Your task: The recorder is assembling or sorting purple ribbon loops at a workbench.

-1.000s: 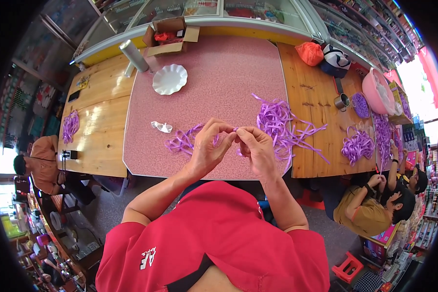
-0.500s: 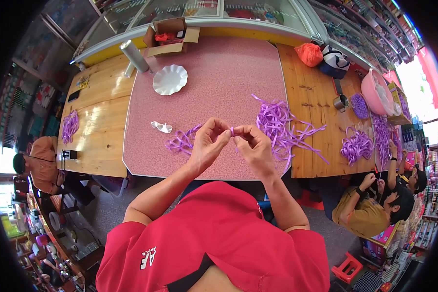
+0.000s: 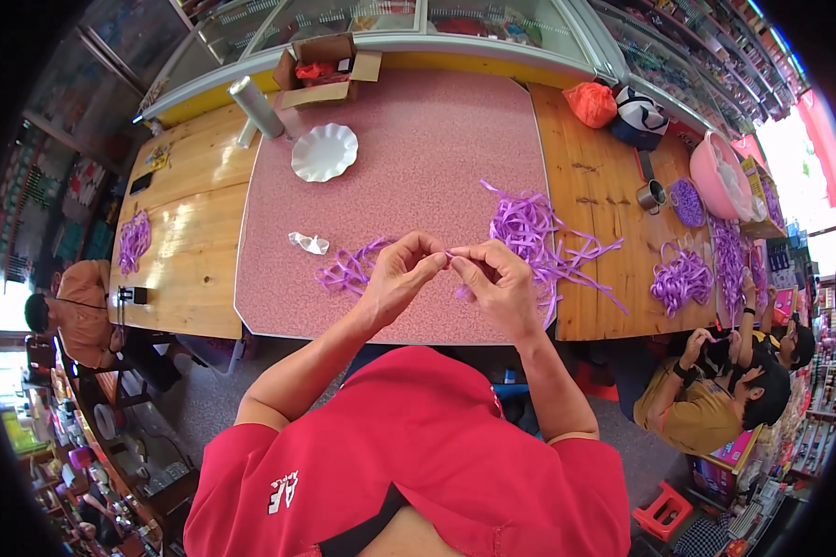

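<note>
Over the near part of the pink table mat (image 3: 418, 139), my left hand (image 3: 404, 274) and my right hand (image 3: 500, 278) meet with fingertips pinched. Between them is a short bit of purple ribbon (image 3: 450, 256), mostly covered by the fingers. A small bunch of purple ribbons (image 3: 344, 271) lies just left of my left hand. Beyond and to the right of my right hand spreads a larger heap of purple ribbons (image 3: 522, 223), its loose ends trailing onto the wooden table.
A white scalloped plate (image 3: 325, 152), a film roll (image 3: 256, 107) and an open cardboard box (image 3: 330, 74) stand at the far left. Clear plastic scrap (image 3: 308, 243) lies nearer. More ribbon piles (image 3: 682, 278) and a pink basin (image 3: 718, 176) are right, beside seated people (image 3: 697, 399).
My right hand has shifted slightly right and down, and its fingers have turned a little. My left hand stays nearly in place, still pinching. At right, a co-worker's hands have moved.
</note>
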{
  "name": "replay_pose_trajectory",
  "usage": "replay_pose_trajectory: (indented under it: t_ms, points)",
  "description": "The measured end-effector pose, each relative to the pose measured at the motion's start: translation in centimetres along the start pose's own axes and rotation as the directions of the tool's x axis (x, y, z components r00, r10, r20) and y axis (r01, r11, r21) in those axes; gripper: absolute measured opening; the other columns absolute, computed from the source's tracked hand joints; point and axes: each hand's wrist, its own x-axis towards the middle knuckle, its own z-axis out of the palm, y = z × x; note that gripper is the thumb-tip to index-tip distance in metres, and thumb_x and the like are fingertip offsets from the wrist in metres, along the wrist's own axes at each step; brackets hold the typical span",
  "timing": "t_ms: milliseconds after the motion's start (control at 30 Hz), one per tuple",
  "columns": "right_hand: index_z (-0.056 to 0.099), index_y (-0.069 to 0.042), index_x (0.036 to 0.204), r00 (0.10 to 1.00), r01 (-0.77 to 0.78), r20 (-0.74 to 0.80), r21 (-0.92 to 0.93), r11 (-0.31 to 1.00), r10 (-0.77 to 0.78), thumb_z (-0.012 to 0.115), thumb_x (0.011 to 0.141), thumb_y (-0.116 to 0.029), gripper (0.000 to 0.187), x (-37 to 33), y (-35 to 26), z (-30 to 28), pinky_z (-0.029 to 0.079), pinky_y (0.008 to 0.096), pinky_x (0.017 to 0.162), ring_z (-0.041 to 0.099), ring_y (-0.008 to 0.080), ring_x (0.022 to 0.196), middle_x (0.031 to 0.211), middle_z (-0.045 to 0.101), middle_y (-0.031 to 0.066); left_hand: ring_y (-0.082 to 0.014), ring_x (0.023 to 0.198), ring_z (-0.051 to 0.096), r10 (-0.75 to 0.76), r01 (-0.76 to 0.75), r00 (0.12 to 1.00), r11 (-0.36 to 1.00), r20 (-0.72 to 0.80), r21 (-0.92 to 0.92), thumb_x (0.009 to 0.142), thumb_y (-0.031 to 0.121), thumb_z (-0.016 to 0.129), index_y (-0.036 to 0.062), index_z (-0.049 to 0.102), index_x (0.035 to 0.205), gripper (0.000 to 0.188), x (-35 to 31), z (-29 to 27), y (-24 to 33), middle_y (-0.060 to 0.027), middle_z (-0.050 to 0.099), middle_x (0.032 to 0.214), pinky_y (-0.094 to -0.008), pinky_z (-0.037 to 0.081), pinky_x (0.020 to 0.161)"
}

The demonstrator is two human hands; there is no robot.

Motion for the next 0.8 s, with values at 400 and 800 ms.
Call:
replay_pose_trajectory:
  t_ms: [400,800]
  points:
    - [0.070,0.000,0.101,0.995,0.094,0.058,-0.196,0.976,-0.084,0.068,0.087,0.002,0.014,-0.3,-0.5,-0.9,0.048,0.0205,0.059,0.061,0.0083,0.071,0.092,0.063,0.0060,-0.0107,0.091,0.061,-0.063,0.072,0.995,0.990,0.075,-0.125,0.096,0.016,0.062,0.0026,0.059,0.100,0.014,0.0,0.4,0.0,-0.0030,0.063,0.093,-0.0276,0.049,0.086]
    - [0.068,0.001,0.098,0.992,0.127,0.043,-0.168,0.978,-0.121,0.068,0.086,0.003,0.012,-0.5,-1.2,-1.3,0.050,0.0225,0.061,0.061,0.0094,0.073,0.091,0.063,0.0060,-0.0139,0.089,0.063,-0.083,0.105,0.989,0.979,0.126,-0.177,0.097,0.015,0.059,0.0024,0.059,0.099,0.013,-0.1,0.7,0.4,-0.0056,0.065,0.093,-0.0306,0.051,0.087]
